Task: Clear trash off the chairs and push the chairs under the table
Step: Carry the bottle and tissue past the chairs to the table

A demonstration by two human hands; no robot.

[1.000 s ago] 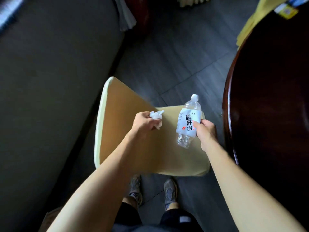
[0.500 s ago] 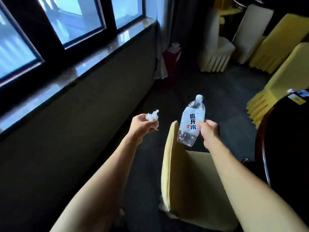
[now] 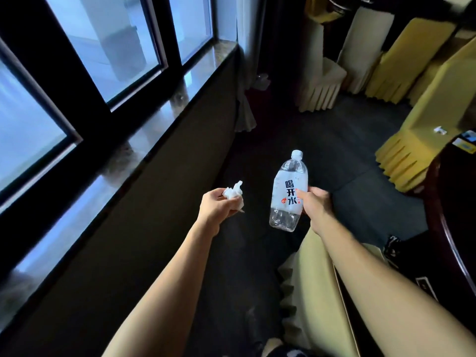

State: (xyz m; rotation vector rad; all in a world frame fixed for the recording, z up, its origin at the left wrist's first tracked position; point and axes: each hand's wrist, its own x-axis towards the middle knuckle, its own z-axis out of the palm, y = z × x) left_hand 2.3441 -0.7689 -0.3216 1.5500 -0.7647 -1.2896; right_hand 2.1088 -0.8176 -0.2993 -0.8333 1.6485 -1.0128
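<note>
Dark flooring [image 3: 296, 140] runs beside the window wall [image 3: 159, 161]. Over it, just beyond the cream chair [image 3: 311, 274] (partly under the right arm), the left hand [image 3: 217, 207] pinches crumpled tissue [image 3: 233, 193] in curled fingers; the right hand [image 3: 315, 203] wraps a water bottle [image 3: 288, 194].

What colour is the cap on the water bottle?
White, on the clear water bottle in the right hand; head view.

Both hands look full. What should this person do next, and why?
Probably walk the trash to a bin: the left hand grips a crumpled tissue, the right hand holds a plastic bottle, so neither is free to push the chair. The dark red container by the curtain may be one.
</note>
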